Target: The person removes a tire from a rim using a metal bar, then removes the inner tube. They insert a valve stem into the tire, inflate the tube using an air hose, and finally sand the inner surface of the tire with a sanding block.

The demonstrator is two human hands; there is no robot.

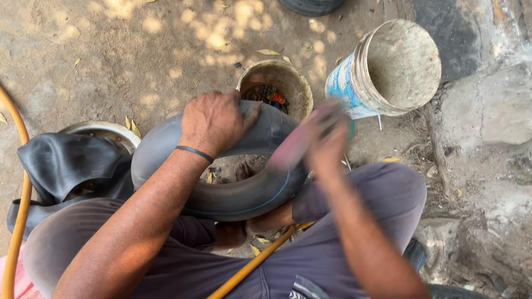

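A: Where is the inner tube (233,196) sitting?

B: The black inflated inner tube is propped across the person's lap, between the knees, just above the bare feet showing through its hole. Everything else I'll place from that tube.

A: And the hands?

B: The left hand (213,122) lies flat over the tube's upper left curve, fingers (249,113) spread and pressing down, palm on the rubber rather than wrapped round it. The right hand (327,141) is at the tube's right side, blurred by motion. It seems closed on a reddish strip (291,148) lying against the rubber, but I cannot tell the grip for sure.

A: How would you do this well?

B: I'd judge it a rubbing pass. Keep the left palm firm so the tube does not roll, hold the worked patch taut, and keep the strokes short and on one spot.

A: Any packages or labels?

B: Beyond the tube to the upper right, a whitish bucket (399,66) lies tipped, its mouth toward the camera, with a blue printed band on its side. Right behind the tube stands a small round tub (277,83) holding bright red and blue bits. Left of the tube a limp black tube (66,166) slumps over a metal basin (105,132). A yellow hose (19,221) runs along the far left, and another stretch passes under the tube.
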